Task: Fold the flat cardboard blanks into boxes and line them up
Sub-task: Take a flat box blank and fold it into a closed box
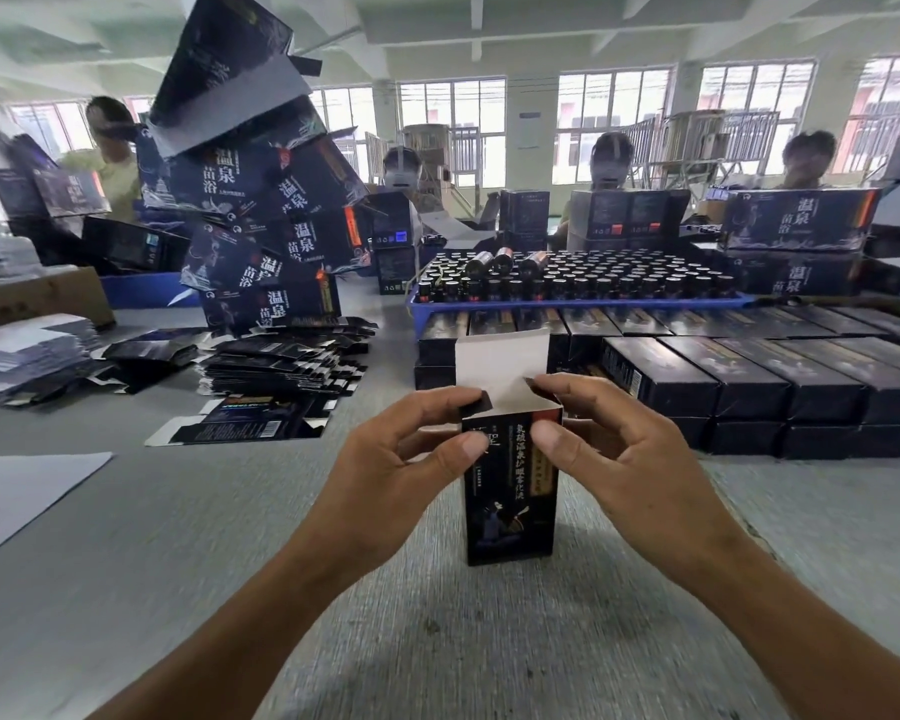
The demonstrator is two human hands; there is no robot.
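A tall dark box (510,485) stood upright on the grey table (178,537), right in the middle and close to the person. Its top was open, and a white flap (500,363) stuck straight up from the back. The left hand (385,475) pinched a small dark side flap (476,406) at the top, and the right hand (619,459) pinched the other small flap (541,388). The box looked like smooth, shiny card with pale writing and a little figure printed on it. Behind it lay rows of finished boxes (749,376), long and dark, lined up side by side. Past them, a blue tray (583,302) was full of small dark bottles (593,278) with round caps. To the left sat a pile of flat blanks (281,363), thin and dark, and a leaning stack of bigger boxes (271,226).
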